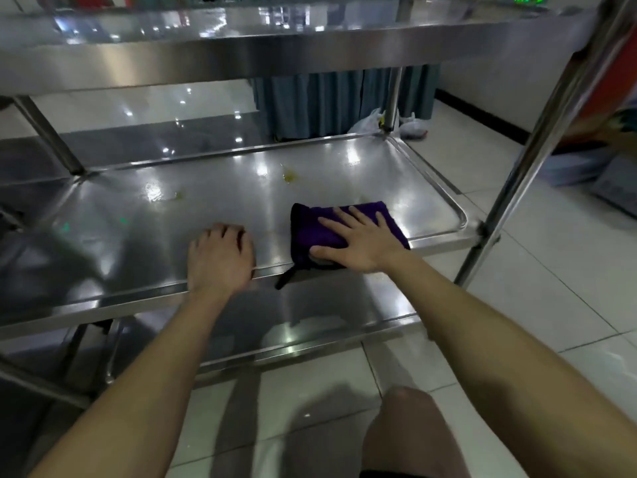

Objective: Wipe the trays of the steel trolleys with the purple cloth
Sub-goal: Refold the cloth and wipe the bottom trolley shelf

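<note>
A steel trolley stands in front of me, and its middle tray [437, 215] shows yellowish stains [290, 176] near the back. The folded purple cloth [310, 229] lies at the tray's front right. My right hand [355, 241] presses flat on the cloth with fingers spread. My left hand [220, 258] rests on the tray's front rim, to the left of the cloth, fingers curled over the edge. A dark strap of the cloth hangs over the rim.
The top tray [275, 53] hangs overhead and a lower tray [310, 336] sits below. Steel posts [537, 139] frame the right side. White plastic bags [410, 125] and a blue curtain [331, 101] lie beyond. My knee [410, 429] is on the tiled floor.
</note>
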Available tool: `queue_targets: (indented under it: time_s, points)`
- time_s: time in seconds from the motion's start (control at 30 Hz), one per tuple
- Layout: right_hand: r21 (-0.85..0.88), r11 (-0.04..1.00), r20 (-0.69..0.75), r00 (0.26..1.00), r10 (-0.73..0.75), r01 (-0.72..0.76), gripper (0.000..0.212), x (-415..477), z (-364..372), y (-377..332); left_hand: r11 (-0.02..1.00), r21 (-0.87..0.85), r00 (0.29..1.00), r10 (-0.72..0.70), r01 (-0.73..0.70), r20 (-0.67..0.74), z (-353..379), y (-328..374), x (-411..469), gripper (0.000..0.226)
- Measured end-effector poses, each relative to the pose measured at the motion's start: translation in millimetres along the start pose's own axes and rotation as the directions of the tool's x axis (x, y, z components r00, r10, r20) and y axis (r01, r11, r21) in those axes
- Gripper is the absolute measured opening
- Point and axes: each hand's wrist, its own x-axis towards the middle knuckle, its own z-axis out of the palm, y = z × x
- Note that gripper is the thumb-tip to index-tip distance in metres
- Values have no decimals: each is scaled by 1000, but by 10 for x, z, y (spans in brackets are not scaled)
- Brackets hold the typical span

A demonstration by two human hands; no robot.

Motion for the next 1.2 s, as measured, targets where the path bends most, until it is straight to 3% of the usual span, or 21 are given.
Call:
queue_targets:
  time_s: [0.23, 0.43, 0.67, 0.77, 1.03, 1.2]
  points:
    - [-9, 967, -1, 967, 255, -255, 121, 251, -490, 1383, 993, 115, 999, -12, 6, 52, 39, 39, 11, 44]
    - [-23, 941, -54, 940, 336, -337, 111, 940, -420, 1007, 990, 143, 999, 6, -13, 45, 75, 99, 13, 42]
    - [-75, 997, -10, 1000, 29, -30, 94, 1336, -127, -459, 993, 121, 999, -7, 2, 47, -20, 153, -15, 59]
    - [-102, 992, 37, 997, -72, 76, 94, 1199, -3, -719, 997, 68, 997, -43, 39, 57, -69, 165, -31, 62]
    - [-13, 975, 56, 973, -222, 223, 95, 428, 80, -260, 1000, 7, 998, -17, 16, 54, -82, 134, -42, 49]
    - [-4, 997, 40, 996, -79, 79, 95, 198, -144, 633, 999, 50, 999, 16, -19, 50, 6, 56, 11, 61]
